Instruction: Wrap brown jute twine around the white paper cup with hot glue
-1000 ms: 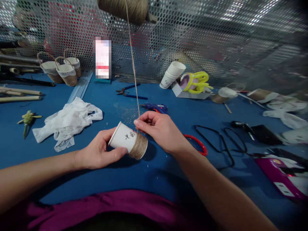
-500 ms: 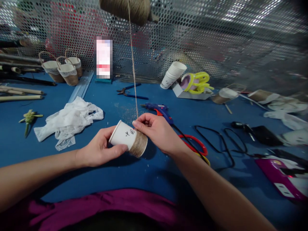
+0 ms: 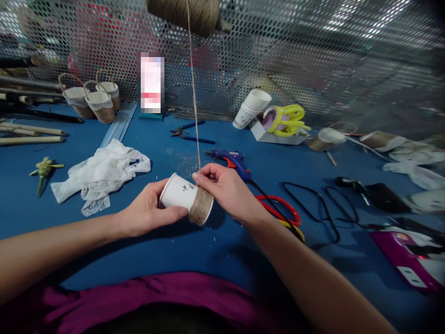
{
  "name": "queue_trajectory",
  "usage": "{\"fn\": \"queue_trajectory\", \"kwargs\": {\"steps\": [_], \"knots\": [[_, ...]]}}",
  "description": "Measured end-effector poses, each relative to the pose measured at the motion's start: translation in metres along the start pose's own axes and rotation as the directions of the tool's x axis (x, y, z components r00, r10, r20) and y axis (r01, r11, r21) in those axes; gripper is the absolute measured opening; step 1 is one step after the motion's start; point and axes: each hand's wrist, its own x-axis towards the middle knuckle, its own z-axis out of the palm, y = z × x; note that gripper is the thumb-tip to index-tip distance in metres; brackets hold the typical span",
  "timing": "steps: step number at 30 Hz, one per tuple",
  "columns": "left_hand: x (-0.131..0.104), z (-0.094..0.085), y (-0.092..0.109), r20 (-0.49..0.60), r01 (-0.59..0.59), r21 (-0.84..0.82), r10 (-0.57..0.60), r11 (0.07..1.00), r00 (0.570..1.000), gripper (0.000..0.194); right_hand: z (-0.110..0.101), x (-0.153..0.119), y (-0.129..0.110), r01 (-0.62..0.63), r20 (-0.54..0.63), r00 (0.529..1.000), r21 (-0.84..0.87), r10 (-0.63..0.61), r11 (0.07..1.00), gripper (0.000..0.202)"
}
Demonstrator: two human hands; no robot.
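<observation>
A white paper cup (image 3: 177,195), tilted on its side with its mouth to the left, is held by my left hand (image 3: 148,211), thumb in front and fingers behind. Brown twine (image 3: 201,206) is wound in tight rows around the cup's base end. My right hand (image 3: 225,190) pinches the twine at the cup's upper side, thumb against fingertips. From there a taut strand (image 3: 194,102) runs up to a large twine spool (image 3: 187,14) at the top of the view. Small dark marks are printed on the cup's bare part.
Behind my right hand lies a blue glue gun (image 3: 229,160), with pliers (image 3: 189,132) farther back. White lace (image 3: 104,174) is heaped at left, near several twine-covered cups with handles (image 3: 100,106). Stacked paper cups (image 3: 252,109) lean by a box (image 3: 278,134). A black cord (image 3: 313,199) loops at right.
The cup has turned slightly in my left hand, its printed marks shifting upward. The twine stays pinched in my right hand. The whole view has shifted a little.
</observation>
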Motion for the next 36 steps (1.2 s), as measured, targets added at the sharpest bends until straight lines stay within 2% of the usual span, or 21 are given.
{"fn": "queue_trajectory", "kwargs": {"steps": [5,10,16,18,22,25,32,36], "knots": [[0.0,0.001,0.001,-0.035,-0.004,0.092,0.007,0.996,0.999,0.027,0.002,0.0,0.004,0.013,0.0,1.0,0.016,-0.013,1.0,0.021],[0.001,0.0,-0.003,-0.039,-0.064,0.173,0.072,0.983,0.997,0.028,0.002,0.002,0.008,0.036,-0.004,0.999,0.029,-0.036,0.999,0.025],[0.004,-0.003,-0.006,-0.057,-0.117,0.09,0.122,0.989,0.991,0.031,-0.009,-0.005,-0.003,0.072,-0.063,0.995,0.015,-0.071,0.997,0.028],[0.007,-0.004,-0.006,-0.083,-0.119,0.046,0.122,0.992,0.989,0.031,-0.01,-0.01,-0.005,0.055,-0.043,0.998,-0.016,-0.056,0.998,0.028],[0.011,-0.005,-0.007,-0.134,-0.089,-0.05,0.082,0.995,0.988,0.029,-0.005,-0.017,-0.001,-0.025,0.042,0.999,0.001,0.025,1.0,0.046],[0.013,-0.005,-0.006,-0.148,-0.079,-0.083,0.066,0.993,0.987,0.027,0.002,-0.018,0.002,-0.056,0.035,0.998,0.013,0.055,0.998,0.053],[0.012,-0.004,-0.006,-0.139,-0.087,-0.056,0.079,0.995,0.987,0.028,0.009,-0.018,0.003,-0.053,0.019,0.998,0.076,0.052,0.996,0.052],[0.012,-0.006,-0.008,-0.103,-0.152,0.036,0.155,0.988,0.983,0.029,0.005,-0.018,0.006,-0.008,0.02,1.0,0.173,0.005,0.985,0.048]]}}
